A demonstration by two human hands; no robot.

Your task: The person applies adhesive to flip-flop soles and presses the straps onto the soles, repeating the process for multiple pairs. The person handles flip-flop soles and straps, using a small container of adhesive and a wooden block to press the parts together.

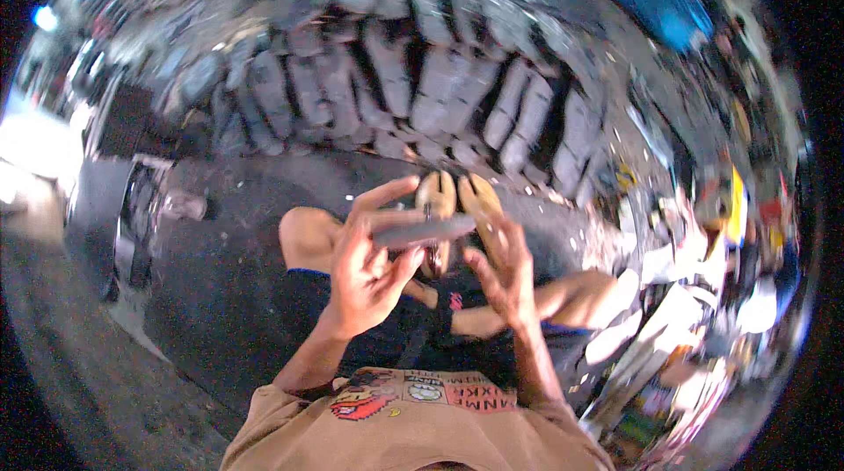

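My left hand [365, 269] is closed on a grey, elongated sole-like piece [426, 231], held nearly level and seen edge-on. My right hand [505, 278] is by the right end of that piece, thumb and fingers apart; blur hides whether they touch it. Just beyond and beneath lie two tan sandal-like soles, a left one [437, 193] and a right one [479, 195], each with a dark slit near its far end. The left one is partly covered by the grey piece, and my right fingers overlap the other.
Rows of grey sole-shaped pieces [391, 71] lie across the floor ahead. A blue sheet or bag [659, 1] is at the far right, and cluttered items [686, 295] line the right side. My crossed legs [312, 242] rest on the dark floor covering [229, 295].
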